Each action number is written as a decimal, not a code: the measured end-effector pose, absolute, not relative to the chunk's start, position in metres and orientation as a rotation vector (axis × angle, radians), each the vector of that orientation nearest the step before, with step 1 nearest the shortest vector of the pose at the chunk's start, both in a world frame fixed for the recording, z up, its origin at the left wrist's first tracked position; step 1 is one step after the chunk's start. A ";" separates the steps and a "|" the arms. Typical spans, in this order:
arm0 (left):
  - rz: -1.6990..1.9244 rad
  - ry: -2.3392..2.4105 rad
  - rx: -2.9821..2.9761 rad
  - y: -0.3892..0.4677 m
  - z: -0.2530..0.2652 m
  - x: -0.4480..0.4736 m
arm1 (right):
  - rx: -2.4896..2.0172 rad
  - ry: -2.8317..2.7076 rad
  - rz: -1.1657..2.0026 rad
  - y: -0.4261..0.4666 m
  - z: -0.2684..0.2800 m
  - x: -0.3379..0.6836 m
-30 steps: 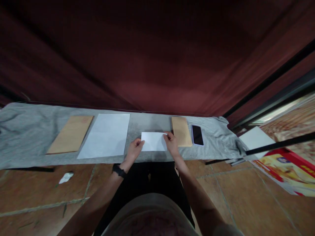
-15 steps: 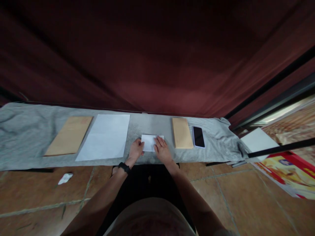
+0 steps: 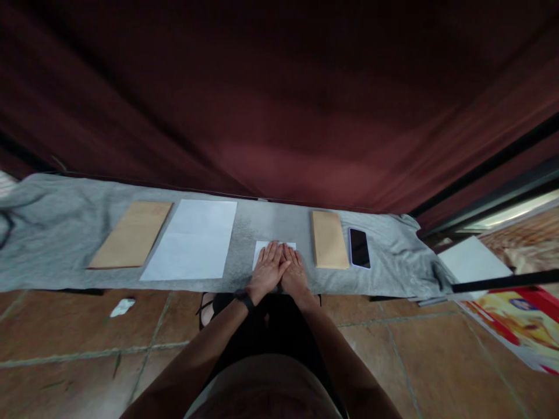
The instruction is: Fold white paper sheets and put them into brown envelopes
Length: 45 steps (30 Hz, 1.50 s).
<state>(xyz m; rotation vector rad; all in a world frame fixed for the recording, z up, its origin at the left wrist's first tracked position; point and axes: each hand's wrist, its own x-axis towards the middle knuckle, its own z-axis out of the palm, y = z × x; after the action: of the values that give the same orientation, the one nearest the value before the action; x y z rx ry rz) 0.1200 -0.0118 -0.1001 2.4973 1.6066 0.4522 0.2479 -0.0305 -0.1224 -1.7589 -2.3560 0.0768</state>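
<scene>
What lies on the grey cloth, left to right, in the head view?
Large brown envelope → white sheet → folded paper under both hands → small brown envelope → phone.

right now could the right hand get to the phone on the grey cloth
Probably yes. The right hand lies flat on the folded white paper, and only the flat brown envelope sits between it and the phone; nothing upright blocks the way.

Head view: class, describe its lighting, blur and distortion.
Head view: dim, with the curtain nearly black at the top; wide-angle bending curves the grey cloth; edges look smeared. The left hand and right hand lie flat on the folded paper, fairly sharp.
</scene>
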 end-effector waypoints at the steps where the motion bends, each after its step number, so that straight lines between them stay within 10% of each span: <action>1: 0.444 1.609 2.483 -0.011 -0.104 0.122 | -1.763 -2.368 0.075 -0.031 -0.122 0.248; 45: 0.383 1.629 2.532 -0.016 -0.117 0.092 | -1.813 -2.174 0.043 -0.032 -0.129 0.247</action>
<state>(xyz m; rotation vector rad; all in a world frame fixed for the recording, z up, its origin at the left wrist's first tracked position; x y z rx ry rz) 0.0924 -0.0156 -0.1172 2.5316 1.6288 0.3825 0.2473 -0.0319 -0.1287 -1.8132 -2.1741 0.0432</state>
